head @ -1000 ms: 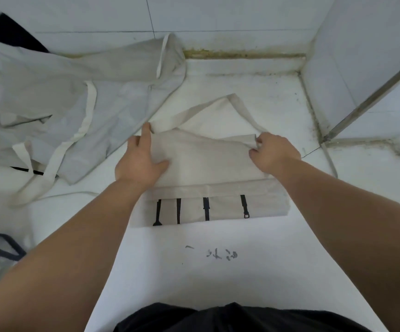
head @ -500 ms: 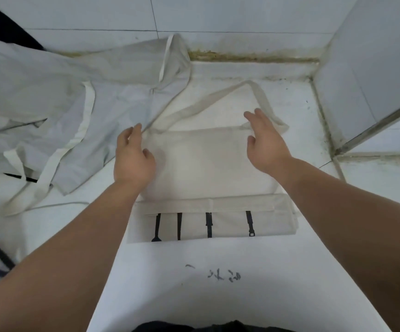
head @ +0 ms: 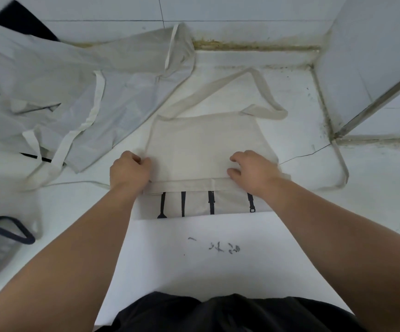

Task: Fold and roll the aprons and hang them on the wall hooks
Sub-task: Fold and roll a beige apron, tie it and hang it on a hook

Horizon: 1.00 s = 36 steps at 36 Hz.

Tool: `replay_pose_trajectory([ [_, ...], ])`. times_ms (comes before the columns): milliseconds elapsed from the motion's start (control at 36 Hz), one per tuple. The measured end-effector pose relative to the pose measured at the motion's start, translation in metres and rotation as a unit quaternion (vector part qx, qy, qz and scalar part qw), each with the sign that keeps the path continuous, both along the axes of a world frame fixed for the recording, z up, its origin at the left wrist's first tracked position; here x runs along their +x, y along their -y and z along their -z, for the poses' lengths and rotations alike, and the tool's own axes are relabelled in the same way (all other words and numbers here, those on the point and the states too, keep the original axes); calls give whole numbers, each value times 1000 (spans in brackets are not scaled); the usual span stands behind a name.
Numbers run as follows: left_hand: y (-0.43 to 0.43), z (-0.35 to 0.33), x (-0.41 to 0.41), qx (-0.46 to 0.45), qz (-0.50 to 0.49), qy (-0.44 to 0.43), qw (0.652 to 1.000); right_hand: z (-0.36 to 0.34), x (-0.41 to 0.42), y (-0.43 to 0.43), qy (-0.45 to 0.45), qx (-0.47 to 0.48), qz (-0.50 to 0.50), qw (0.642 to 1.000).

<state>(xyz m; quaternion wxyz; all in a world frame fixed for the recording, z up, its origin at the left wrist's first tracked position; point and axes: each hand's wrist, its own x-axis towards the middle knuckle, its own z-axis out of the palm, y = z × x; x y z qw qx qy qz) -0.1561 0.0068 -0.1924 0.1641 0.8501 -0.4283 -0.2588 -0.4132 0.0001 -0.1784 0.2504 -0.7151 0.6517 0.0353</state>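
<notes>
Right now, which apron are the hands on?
The folded apron in the middle, with black prints; left hand and right hand hold its sides. The other apron lies crumpled at left.

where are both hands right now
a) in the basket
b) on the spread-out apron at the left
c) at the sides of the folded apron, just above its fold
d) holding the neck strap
c: the left hand and right hand are at opposite side edges of the folded apron.

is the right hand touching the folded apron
Touching. The head view shows the right hand on the folded apron, its fingers and thumb curled onto the cloth by the fold.
</notes>
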Motion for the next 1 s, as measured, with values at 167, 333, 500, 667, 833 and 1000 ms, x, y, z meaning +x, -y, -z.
replay_pose_trajectory([
  [167,0,2,5,-40,26,47,998,-8,3,-1,7,45,-16,999],
  [333,-2,-3,-8,-69,68,6,995,-13,-6,-5,-10,47,-67,997],
  [500,-36,3,-32,-203,304,24,930,2,-11,-22,0,-33,-77,997],
  [667,-57,17,-45,-199,440,47,874,4,-14,-37,4,-23,-106,994],
  [833,-56,-2,-52,-18,464,89,881,3,-18,-41,-71,-26,-184,980],
  [1000,-36,-17,-52,34,499,131,856,-13,-18,-26,-57,-28,-175,983],
])
